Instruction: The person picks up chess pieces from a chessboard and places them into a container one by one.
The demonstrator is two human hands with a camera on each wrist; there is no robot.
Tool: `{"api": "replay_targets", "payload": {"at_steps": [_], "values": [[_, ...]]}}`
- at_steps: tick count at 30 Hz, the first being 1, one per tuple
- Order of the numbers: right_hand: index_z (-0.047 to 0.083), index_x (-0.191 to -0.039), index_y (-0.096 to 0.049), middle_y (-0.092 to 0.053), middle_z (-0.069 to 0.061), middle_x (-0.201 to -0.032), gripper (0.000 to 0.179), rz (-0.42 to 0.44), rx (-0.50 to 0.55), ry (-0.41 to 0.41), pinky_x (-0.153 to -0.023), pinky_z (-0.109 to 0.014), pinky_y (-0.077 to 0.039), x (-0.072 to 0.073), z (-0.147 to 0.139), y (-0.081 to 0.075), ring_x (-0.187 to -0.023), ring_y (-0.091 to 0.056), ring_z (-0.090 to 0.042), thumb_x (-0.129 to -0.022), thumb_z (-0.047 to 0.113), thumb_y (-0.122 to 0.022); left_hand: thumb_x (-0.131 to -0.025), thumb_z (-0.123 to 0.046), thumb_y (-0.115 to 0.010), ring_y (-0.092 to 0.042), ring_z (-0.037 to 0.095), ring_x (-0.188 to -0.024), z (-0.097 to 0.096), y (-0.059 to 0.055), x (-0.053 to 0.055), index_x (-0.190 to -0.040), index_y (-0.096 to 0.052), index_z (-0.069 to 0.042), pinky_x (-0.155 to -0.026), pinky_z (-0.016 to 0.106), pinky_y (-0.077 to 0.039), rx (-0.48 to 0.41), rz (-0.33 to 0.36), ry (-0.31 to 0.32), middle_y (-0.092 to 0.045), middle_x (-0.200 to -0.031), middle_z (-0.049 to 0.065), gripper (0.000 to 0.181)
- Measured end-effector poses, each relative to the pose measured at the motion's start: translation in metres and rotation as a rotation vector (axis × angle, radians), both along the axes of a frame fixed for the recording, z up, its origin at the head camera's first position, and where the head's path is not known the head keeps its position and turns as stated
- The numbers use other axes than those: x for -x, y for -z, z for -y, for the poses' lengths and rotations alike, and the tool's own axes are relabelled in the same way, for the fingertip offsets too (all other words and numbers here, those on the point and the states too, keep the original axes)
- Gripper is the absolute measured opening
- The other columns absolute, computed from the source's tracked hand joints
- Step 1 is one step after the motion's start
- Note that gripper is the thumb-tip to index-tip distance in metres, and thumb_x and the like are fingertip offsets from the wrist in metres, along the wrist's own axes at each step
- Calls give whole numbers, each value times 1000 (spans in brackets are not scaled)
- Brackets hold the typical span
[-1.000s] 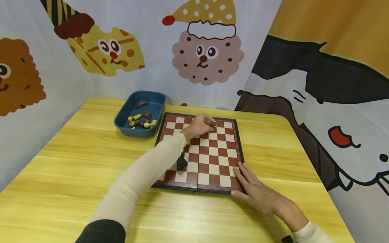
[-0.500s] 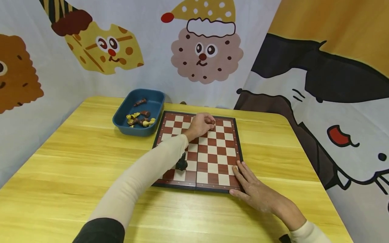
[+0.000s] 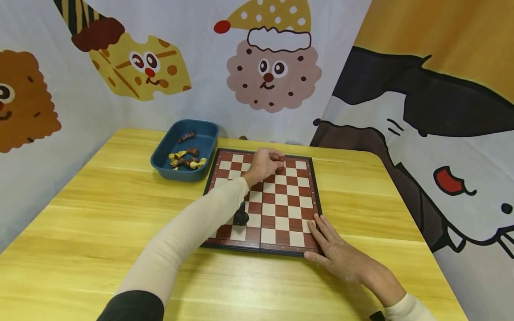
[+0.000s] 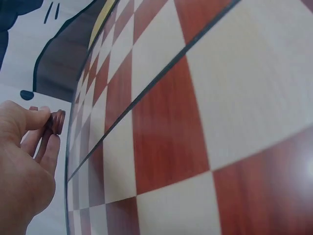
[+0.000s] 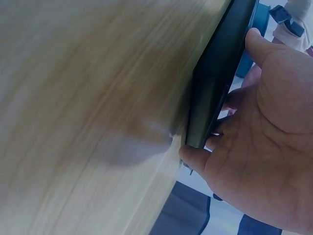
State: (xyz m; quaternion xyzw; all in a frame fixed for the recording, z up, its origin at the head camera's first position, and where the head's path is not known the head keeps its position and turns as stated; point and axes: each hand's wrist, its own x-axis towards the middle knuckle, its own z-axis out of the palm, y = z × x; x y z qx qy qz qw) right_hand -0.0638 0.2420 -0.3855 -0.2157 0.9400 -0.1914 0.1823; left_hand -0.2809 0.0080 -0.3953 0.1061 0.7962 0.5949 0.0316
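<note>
My left hand point(image 3: 263, 166) reaches to the far edge of the brown-and-cream chessboard point(image 3: 281, 209). Between thumb and fingers it pinches a small dark brown chess piece point(image 4: 57, 121), whose round, ridged base points at the board in the left wrist view. The rest of the piece is hidden by the fingers. At the board's near right corner lies my right hand point(image 3: 341, 256), fingers straight over the border and thumb against the front edge. From the right wrist view, that hand point(image 5: 264, 122) touches the board's black side point(image 5: 210, 88).
A blue bin point(image 3: 184, 174) left of the board's far corner holds several yellow and brown chess pieces point(image 3: 186, 159). The yellow wooden table point(image 3: 100, 214) ends at a cartoon-print curtain point(image 3: 209, 89). A black wrist camera point(image 3: 241, 216) hangs under my left sleeve.
My left hand has shifted slightly toward the far edge with the chess piece, and less of the piece shows now. The right hand stays at the board's corner.
</note>
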Motion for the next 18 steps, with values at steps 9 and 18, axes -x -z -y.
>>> {"api": "replay_targets", "payload": {"at_steps": [9, 18], "values": [[7, -164, -13, 5, -15, -169, 88, 20, 8, -7, -111, -68, -26, -3, 1, 0, -153, 6, -39, -102, 62, -46, -94, 5, -70, -68, 24, -95, 19, -8, -2, -115, -73, 5, -85, 38, -58, -69, 45, -17, -71, -105, 16, 21], [8, -164, -14, 4, -16, -169, 88, 26, 17, 0, -109, -69, -27, -2, 2, -1, -152, 6, -40, -102, 60, -47, -91, 0, -76, -69, 19, -97, 38, -18, -1, -110, -77, -5, -85, 35, -57, -54, 39, -92, -74, -102, 6, 20]]}}
